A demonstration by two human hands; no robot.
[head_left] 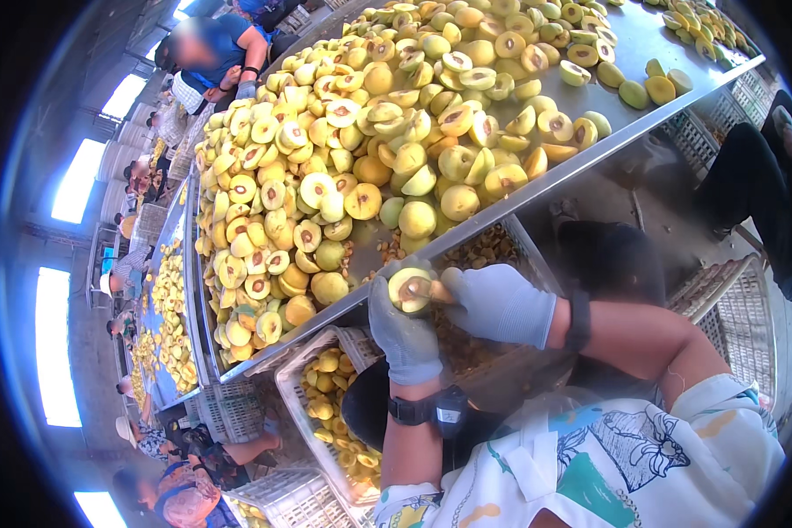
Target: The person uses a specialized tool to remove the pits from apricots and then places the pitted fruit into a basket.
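Observation:
In my left hand [402, 330], gloved in grey, rests a halved yellow fruit [409, 289], probably a peach, its cut face turned up and the centre brown. My right hand [500, 304], gloved alike, is closed around a small tool [440, 292] whose brownish end meets the cut face; the glove hides most of it. Both hands are just off the near edge of a metal table [537, 187]. Heaped on that table are many fruit halves [361, 201], some cut side up with brown centres, others skin side up.
Below the table edge stands a pale crate [295, 387] of yellow fruit pieces. Another crate [735, 317] is at my right, and loose pits [488, 246] lie under the edge. Across the table a person in blue [220, 57] works. More people and a second fruit-covered table [169, 308] are at left.

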